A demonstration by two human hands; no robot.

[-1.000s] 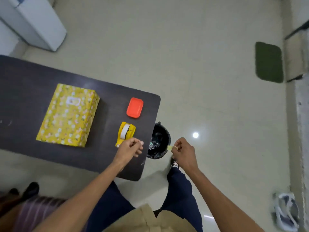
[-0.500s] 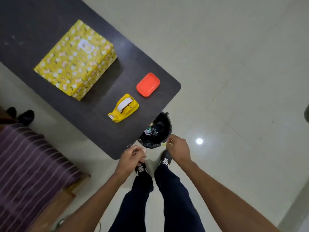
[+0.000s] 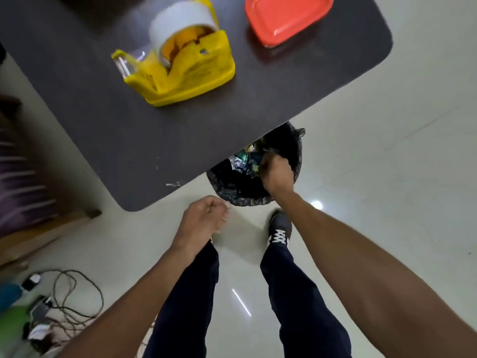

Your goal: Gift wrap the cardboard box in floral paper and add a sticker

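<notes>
The wrapped box is out of view. My right hand [image 3: 277, 174] reaches down into the black-lined waste bin [image 3: 227, 184] beside the table, fingers curled, with a small yellowish paper scrap [image 3: 255, 169] pinched at its fingertips. My left hand [image 3: 206, 222] hangs by the table's near corner above the floor, fingers loosely curled and holding nothing. A yellow tape dispenser [image 3: 185, 71] with a white roll stands on the dark table [image 3: 116, 140].
A red plastic lid [image 3: 286, 18] lies on the table's far right. The bin holds crumpled scraps. My legs and a shoe [image 3: 280, 228] are below the hands. Cables and chargers [image 3: 59, 306] lie on the floor at lower left, beside striped fabric on a wooden frame [image 3: 23, 192].
My head has bent lower and closer, so the wrapped box has left the view. My right hand has gone from above the bin's rim down into the bin. My left hand stays near the table corner.
</notes>
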